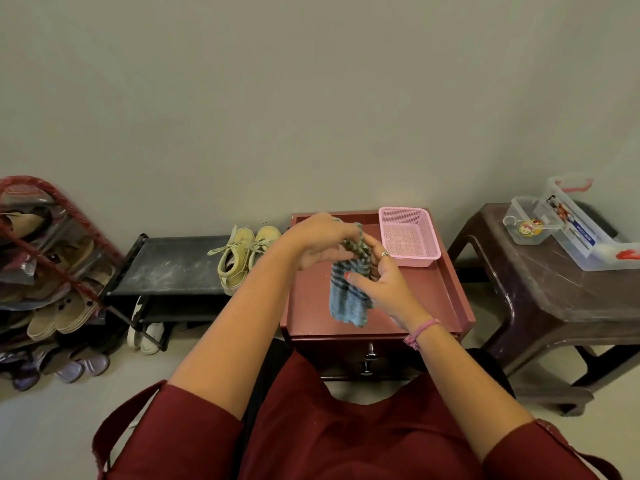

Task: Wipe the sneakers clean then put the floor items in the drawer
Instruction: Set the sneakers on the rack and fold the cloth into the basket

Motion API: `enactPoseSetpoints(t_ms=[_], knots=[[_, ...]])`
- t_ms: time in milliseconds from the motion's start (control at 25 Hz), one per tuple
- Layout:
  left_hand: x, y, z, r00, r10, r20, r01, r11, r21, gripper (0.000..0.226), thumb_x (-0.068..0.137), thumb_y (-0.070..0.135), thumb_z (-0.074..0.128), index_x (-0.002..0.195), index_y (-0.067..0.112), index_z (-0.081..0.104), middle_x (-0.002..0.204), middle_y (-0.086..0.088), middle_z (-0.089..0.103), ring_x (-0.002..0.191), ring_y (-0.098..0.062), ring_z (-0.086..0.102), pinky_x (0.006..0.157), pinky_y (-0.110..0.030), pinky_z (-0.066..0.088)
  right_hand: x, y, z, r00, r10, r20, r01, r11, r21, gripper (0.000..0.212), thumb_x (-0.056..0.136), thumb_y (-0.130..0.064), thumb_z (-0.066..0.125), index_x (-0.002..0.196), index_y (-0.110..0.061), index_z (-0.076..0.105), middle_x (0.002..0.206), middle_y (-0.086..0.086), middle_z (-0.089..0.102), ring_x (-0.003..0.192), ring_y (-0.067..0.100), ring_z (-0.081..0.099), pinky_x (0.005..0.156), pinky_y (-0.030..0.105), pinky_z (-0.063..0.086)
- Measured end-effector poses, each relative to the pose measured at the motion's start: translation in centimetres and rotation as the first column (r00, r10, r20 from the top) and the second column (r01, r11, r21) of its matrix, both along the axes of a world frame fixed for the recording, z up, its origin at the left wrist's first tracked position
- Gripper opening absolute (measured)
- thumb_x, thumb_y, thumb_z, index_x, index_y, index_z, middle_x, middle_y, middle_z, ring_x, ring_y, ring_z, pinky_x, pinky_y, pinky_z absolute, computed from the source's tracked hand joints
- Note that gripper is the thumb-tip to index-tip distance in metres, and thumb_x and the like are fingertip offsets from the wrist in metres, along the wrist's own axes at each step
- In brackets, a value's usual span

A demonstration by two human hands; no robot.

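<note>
We had both hands up over the maroon bedside cabinet: our left hand pinched the top of the blue-and-grey striped cloth, and our right hand curled round its side, thumb pressed on the fabric, the lower end hanging free above the cabinet top. The pale yellow-green lace-up sneakers sat side by side on the black low shoe bench, just left of the cabinet. A pink plastic mesh basket rested on the cabinet's back right corner.
</note>
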State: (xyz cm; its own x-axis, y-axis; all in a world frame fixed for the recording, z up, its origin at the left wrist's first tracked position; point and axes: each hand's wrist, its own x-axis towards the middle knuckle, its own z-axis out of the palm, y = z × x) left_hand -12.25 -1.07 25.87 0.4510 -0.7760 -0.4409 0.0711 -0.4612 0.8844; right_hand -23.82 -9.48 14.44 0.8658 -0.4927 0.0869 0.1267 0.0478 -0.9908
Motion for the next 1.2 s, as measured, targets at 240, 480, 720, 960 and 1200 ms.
enactPoseSetpoints(t_ms=[240,480,720,960,1200], knots=[[2.0,2.8,-1.7,0.982,0.153,-0.114,-0.183,0.924,-0.335,0.063,0.083,0.013,0.072,0.136,0.017,0.039,0.119,-0.012,0.064,0.103,-0.024,0.066,0.084,-0.031,0.058,0.6,-2.4,1.7,0.993,-0.116,0.027,0.104,0.953,0.286,0.04,0.09,0.005,0.053,0.128,-0.009,0.052,0.111,0.005,0.068,0.102,0.017,0.065,0.086,0.03,0.054],[-1.2,3.0,-10.6,1.0,-0.027,-0.008,0.024,0.966,-0.257,0.07,0.069,0.028,0.086,0.129,0.018,0.052,0.121,0.002,0.067,0.112,-0.014,0.064,0.096,-0.032,0.051,0.3,-2.3,2.8,0.99,-0.138,-0.026,0.138,0.921,0.365,0.033,0.085,0.007,0.059,0.117,-0.001,0.058,0.102,0.01,0.069,0.097,0.024,0.066,0.085,0.037,0.055],[-2.9,2.1,-13.2,0.945,0.066,-0.32,-0.166,0.94,-0.297,0.034,0.079,0.024,0.074,0.107,0.005,0.065,0.109,-0.017,0.071,0.095,-0.026,0.07,0.074,-0.035,0.06,0.6,-3.4,3.9,0.983,-0.168,-0.071,0.183,0.897,0.403,0.018,0.088,-0.015,0.063,0.106,-0.011,0.065,0.099,0.004,0.072,0.091,0.018,0.069,0.077,0.032,0.057],[-6.0,2.2,-15.2,0.896,0.052,-0.441,-0.188,0.944,-0.272,0.037,0.083,0.002,0.071,0.118,0.002,0.059,0.112,-0.014,0.071,0.098,-0.026,0.07,0.076,-0.034,0.06,1.0,-4.9,1.6,0.961,-0.181,-0.209,0.259,0.853,0.453,0.029,0.094,-0.017,0.056,0.118,-0.001,0.06,0.106,0.014,0.069,0.092,0.027,0.069,0.077,0.04,0.057],[-6.1,1.4,-15.4,0.825,0.099,-0.557,-0.26,0.941,-0.216,0.049,0.08,-0.004,0.072,0.123,0.009,0.054,0.117,-0.015,0.069,0.102,-0.033,0.068,0.084,-0.049,0.057,0.8,-7.2,0.0,0.93,-0.187,-0.318,0.348,0.729,0.589,0.027,0.084,-0.012,0.07,0.109,-0.003,0.063,0.102,0.014,0.071,0.094,0.027,0.069,0.081,0.042,0.056]])
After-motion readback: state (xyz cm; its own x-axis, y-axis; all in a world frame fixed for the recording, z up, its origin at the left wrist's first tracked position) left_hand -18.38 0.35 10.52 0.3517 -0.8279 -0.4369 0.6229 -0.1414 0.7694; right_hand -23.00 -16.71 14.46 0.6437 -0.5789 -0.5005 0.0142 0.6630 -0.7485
